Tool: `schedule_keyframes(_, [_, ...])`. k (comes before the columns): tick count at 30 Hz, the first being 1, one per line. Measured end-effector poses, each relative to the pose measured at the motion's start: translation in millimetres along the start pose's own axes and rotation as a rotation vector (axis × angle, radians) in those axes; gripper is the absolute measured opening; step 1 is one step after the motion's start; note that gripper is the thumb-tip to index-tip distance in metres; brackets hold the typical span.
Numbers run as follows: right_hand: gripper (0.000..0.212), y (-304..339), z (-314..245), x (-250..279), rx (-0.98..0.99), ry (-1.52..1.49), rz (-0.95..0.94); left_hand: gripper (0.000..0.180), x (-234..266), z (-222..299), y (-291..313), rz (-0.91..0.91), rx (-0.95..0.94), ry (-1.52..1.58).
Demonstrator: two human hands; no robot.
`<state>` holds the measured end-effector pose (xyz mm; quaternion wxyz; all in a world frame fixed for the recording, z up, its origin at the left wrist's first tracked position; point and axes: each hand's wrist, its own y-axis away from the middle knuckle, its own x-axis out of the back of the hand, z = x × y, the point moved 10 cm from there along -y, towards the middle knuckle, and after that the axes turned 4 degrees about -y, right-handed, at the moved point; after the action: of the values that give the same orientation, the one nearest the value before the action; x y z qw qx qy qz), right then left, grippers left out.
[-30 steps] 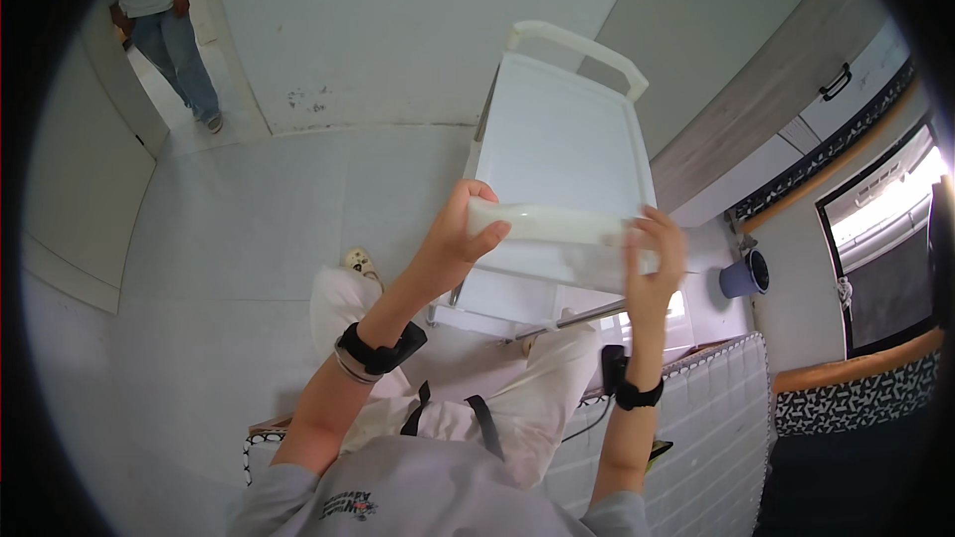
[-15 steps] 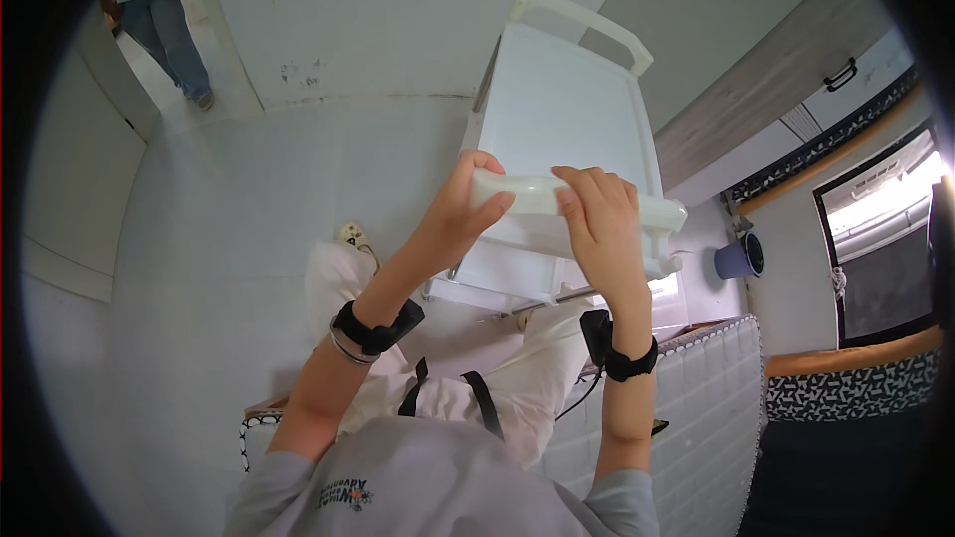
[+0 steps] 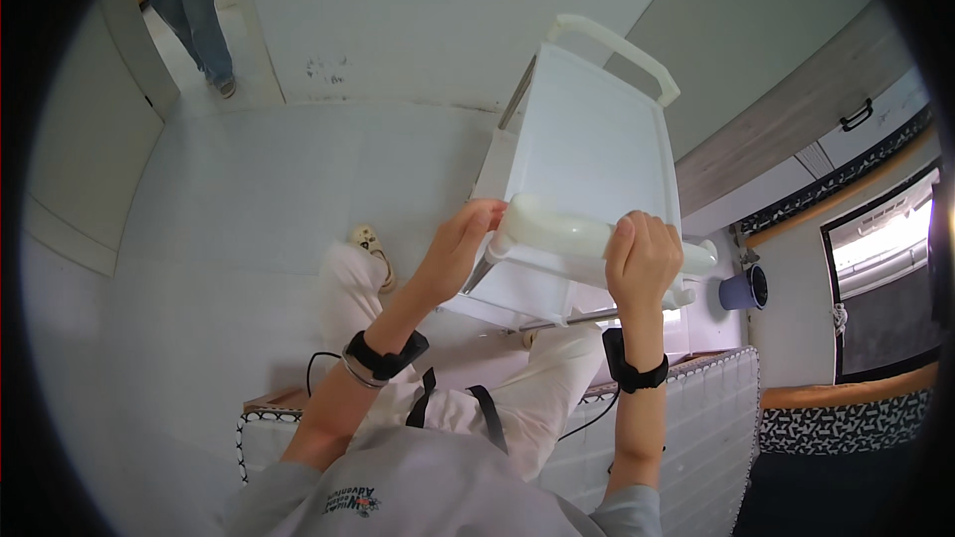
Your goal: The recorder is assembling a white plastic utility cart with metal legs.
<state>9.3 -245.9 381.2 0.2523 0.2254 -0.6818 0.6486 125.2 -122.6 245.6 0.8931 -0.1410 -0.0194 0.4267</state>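
While the white trolley stands just ahead, its near handle runs crosswise along the close edge; the right hand curls over the handle's right half, grasping it, and the left hand angles inward, fingertips at the left end, its grip unclear.

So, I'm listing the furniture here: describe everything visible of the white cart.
The white cart stands upright ahead, with a shallow-rimmed rectangular top, a lower shelf, metal-looking bars, and glossy, plastic-looking handles at both ends. The right hand has its grip closed around the near handle; the left hand is at that handle's left end, contact unclear.
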Motion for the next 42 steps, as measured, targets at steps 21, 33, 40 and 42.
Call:
schedule_keyframes(21, [0.025, 25, -7, -7, 0.067, -0.009, -0.021, 0.045, -26, 26, 7, -0.185, -0.094, -0.022])
schedule_keyframes(33, [0.023, 29, -5, -11, 0.067, -0.001, -0.037, 0.068, -28, 27, 11, -0.223, -0.423, -0.532])
schedule_keyframes(40, [0.024, 24, -18, -1, 0.105, 0.065, -0.009, 0.092, -29, 13, 11, -0.216, -0.438, -0.495])
schedule_keyframes(42, [0.023, 24, -19, 0, 0.104, 0.062, -0.018, 0.096, -26, 18, 13, -0.158, -0.495, -0.534])
